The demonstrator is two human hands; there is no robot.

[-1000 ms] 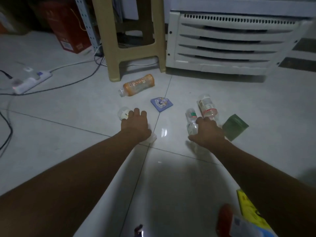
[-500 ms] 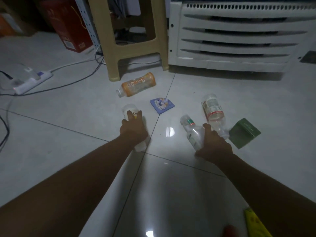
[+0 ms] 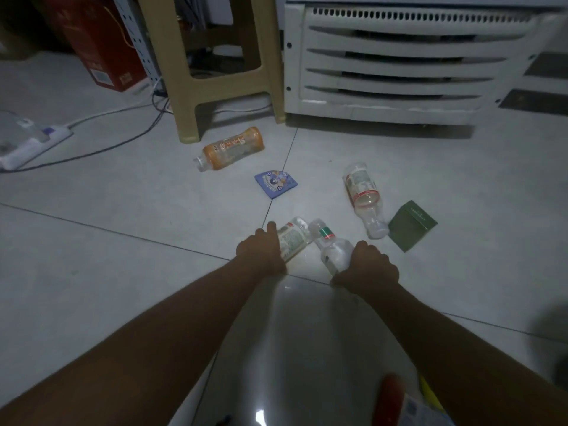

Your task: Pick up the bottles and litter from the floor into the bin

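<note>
Pale floor tiles (image 3: pixel 92 241), smooth and glossy, are carrying everything; behind them a white louvred unit (image 3: pixel 399 72) of hard plastic slats is standing, and beside it a beige plastic stool (image 3: pixel 187 87) with thick square legs.

Both arms are reaching forward and down. The left hand (image 3: pixel 261 252) is curling round a labelled bottle (image 3: pixel 292 238), its forefinger lying along the side. The right hand (image 3: pixel 370 264) is wrapping the lower body of a clear bottle (image 3: pixel 333 250), neck pointing away. Both bottles are tilting towards each other with their far ends almost touching, I think because thin round plastic slips easily and a full grip is holding it safely for lifting.

Four things are waiting on the floor: an orange bottle (image 3: pixel 233 147) is lying on its side near the stool leg; a red-banded bottle (image 3: pixel 364 195), transparent and ribbed, is lying with its neck towards the person; just beside that neck a green carton (image 3: pixel 412 226), matte and box-shaped, is resting; a flat blue packet (image 3: pixel 276 183) is sitting between the bottles.

No bin is showing clearly, so I cannot tell where it is.
</note>
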